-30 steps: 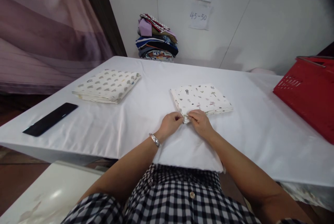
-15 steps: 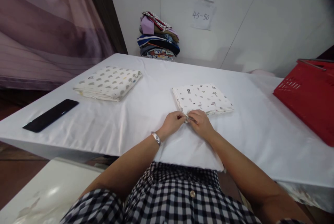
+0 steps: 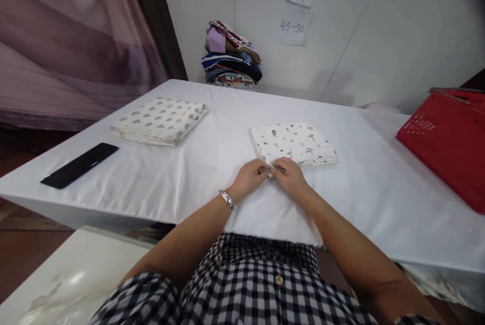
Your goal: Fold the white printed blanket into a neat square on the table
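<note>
A folded white cloth (image 3: pixel 293 142) with small palm-tree and leaf prints lies flat on the white-covered table. At its near left corner my left hand (image 3: pixel 250 177) is closed in a pinch, a silver bracelet on its wrist. My right hand (image 3: pixel 290 176) pinches the same corner from the other side, its fingertips nearly meeting those of the left. A small bunched bit of the cloth shows between the fingertips; its detail is too small to make out. Further left lies a second folded cloth (image 3: pixel 162 120), cream with grey cloud-like prints, touched by neither hand.
A black flat phone-like slab (image 3: pixel 79 166) rests near the left edge of the table (image 3: pixel 212 173). On the right stands a red plastic basket (image 3: pixel 447 145). Several folded fabrics are stacked in a pile (image 3: pixel 232 57) by the wall, beneath paper signs (image 3: pixel 293 26).
Both hands stay at the cloth's corner, with their fingertips shifting slightly there. The camera view has moved a little. The cloths lie as before.
</note>
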